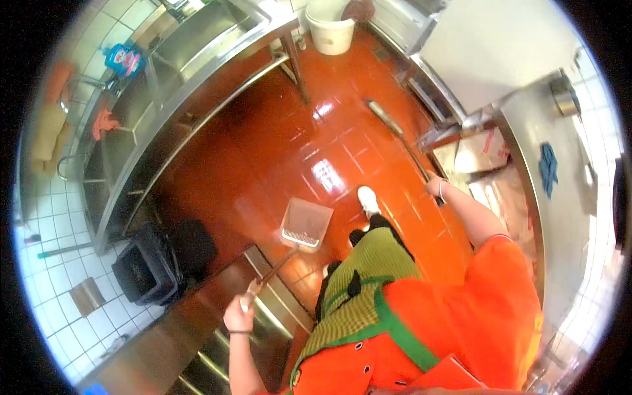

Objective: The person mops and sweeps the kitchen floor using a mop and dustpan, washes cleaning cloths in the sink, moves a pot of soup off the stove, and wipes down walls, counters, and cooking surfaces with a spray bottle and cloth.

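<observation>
My left hand [238, 316] is closed around the handle of a long-handled dustpan [309, 216]. Its pale, squarish pan with a toothed edge is down by the red tiled floor, in front of my feet. Closed as well, my right hand [435, 187] grips the dark stick of a broom [386, 118]. The broom's narrow head points away from me, low over the floor; whether it touches the tiles I cannot tell. A white shoe [368, 200] shows between the two tools. Any dirt inside the pan is too faint to make out.
A steel sink counter [197, 59] with a lower rail runs along the left. Below it stands a black bin [148, 266]. A white bucket [330, 29] is at the far end. On the right, a steel worktop [550, 197] bears a blue cloth [548, 170]. The floor [263, 138] shines in places.
</observation>
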